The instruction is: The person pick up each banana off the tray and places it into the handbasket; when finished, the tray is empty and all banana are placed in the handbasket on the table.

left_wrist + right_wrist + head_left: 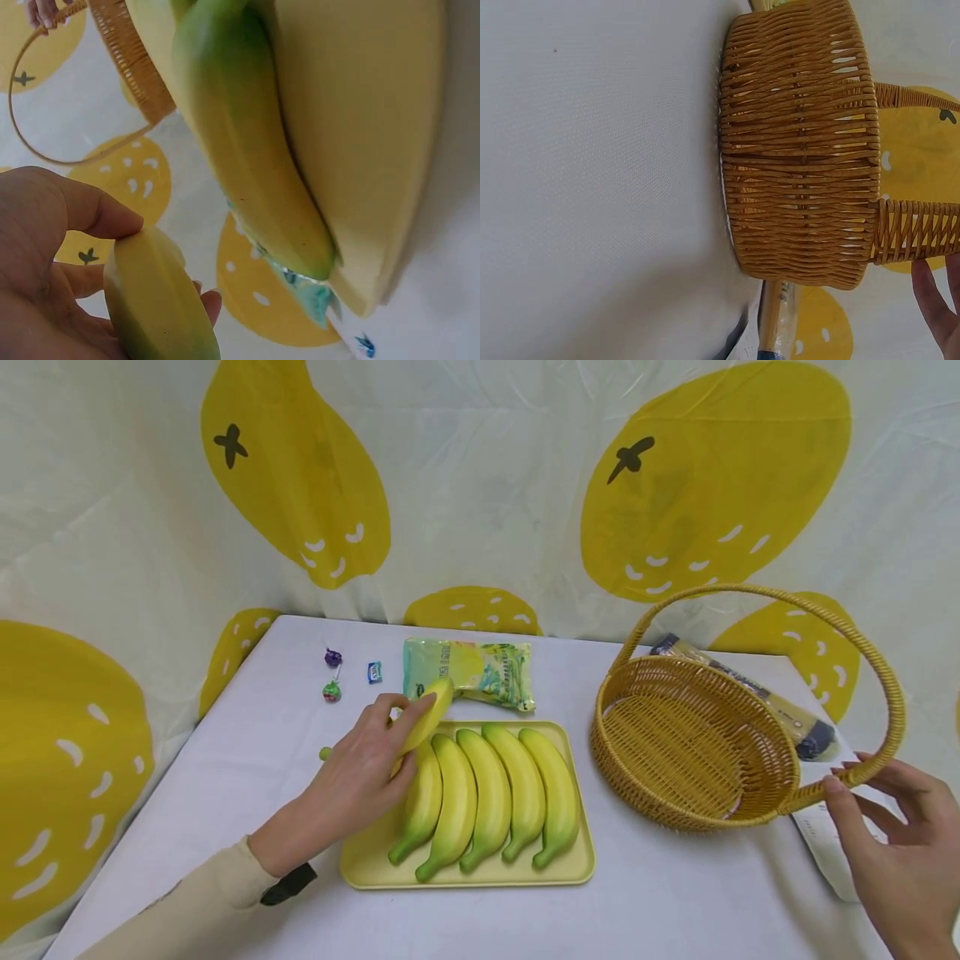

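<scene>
My left hand (360, 781) grips a yellow banana (433, 710) above the left part of a pale yellow tray (468, 887); its green stem sticks out left of the hand. In the left wrist view, thumb and fingers wrap this banana (161, 300). Several more bananas (491, 806) lie side by side on the tray, green stems toward me. My right hand (911, 847) pinches the lower right part of the handle (894, 710) of a round wicker basket (667, 760). No items show inside the basket. In the right wrist view, only fingertips (934, 300) appear beside the handle.
Behind the tray lies a green and yellow packet (472, 672). Two lollipops (332, 691) and a small blue wrapped sweet (374, 672) sit at the back left. A long dark-ended package (806, 731) and a white object (836, 852) lie partly behind the basket.
</scene>
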### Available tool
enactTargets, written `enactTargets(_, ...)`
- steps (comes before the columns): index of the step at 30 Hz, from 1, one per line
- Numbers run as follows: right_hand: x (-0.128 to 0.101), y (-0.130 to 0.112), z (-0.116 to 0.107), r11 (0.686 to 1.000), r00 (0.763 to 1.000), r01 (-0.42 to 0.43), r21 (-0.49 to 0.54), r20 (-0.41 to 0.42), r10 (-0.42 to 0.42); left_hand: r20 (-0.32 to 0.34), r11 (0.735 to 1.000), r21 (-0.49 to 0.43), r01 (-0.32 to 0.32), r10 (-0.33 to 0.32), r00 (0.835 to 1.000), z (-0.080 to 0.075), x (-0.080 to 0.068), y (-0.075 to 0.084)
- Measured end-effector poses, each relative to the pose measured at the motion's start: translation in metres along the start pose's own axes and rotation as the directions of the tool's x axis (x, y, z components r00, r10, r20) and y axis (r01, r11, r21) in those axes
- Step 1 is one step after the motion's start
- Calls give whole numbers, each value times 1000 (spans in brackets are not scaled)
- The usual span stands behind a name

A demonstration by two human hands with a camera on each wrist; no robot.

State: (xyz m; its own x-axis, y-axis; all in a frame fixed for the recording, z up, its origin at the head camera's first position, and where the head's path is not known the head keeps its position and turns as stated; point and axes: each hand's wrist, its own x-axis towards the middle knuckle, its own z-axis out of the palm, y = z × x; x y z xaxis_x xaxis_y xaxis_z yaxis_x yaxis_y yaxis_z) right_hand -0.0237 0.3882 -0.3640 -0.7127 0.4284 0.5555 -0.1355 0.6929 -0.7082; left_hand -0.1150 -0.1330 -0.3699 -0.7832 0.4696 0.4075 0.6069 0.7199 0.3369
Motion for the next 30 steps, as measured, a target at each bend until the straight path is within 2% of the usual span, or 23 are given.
enactTargets(7,2,1,1,1000,1000,18,0,10,-18,36,996,-49,-71,72,997,8,28,11)
enactTargets(9,3,3,1,999,1000,28,28,5,-29,49,994,-54,-94,97,994,12,36,16)
enactTargets(14,0,6,2,996,999,35,86,-9,-35,69,984,-65,-166,170,983,19,54,29)
enactTargets(20,-1,5,0,995,999,41,93,-4,-41,87,971,-96,-220,229,970,33,75,49)
enactTargets(24,-1,5,1,996,999,38,85,-6,-38,116,966,-105,-235,247,962,45,91,63)
enactTargets(30,-1,2,-1,1000,1000,0,8,12,0,184,957,-84,-278,289,939,61,115,90)
